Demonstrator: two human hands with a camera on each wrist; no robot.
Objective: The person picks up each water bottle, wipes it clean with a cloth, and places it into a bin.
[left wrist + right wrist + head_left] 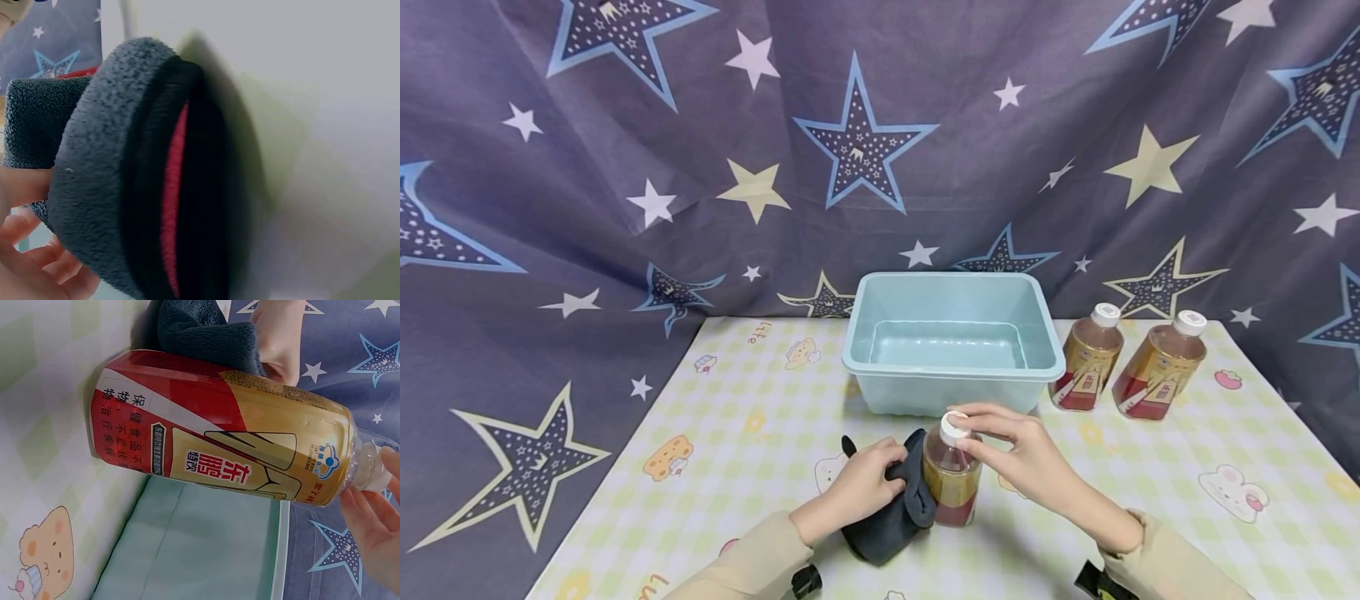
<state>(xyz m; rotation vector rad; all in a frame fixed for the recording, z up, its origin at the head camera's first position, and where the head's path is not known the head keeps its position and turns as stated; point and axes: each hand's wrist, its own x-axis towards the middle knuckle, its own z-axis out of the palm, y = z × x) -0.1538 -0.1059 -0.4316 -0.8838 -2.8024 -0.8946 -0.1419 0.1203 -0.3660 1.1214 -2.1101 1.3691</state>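
My right hand [1018, 446] pinches the white cap of a drink bottle [953, 492] with a gold and red label, which stands upright on the table. In the right wrist view the fingers wrap about the cap, and the bottle's label [215, 464] faces the camera. Bunched in my left hand [867, 479] is a dark grey cloth [887, 527], its folded edge against the bottle's left side. Up close in the left wrist view, the fleecy cloth [100, 169] has a black border and a strip of red in its fold.
Behind the bottle sits a light blue plastic basin [955, 385] with nothing inside. To its right stand two similar capped bottles, one nearer the basin [1086, 362] and one farther right [1157, 375]. A checked tablecloth [737, 467] covers the table, and a star-patterned curtain [700, 108] hangs behind.
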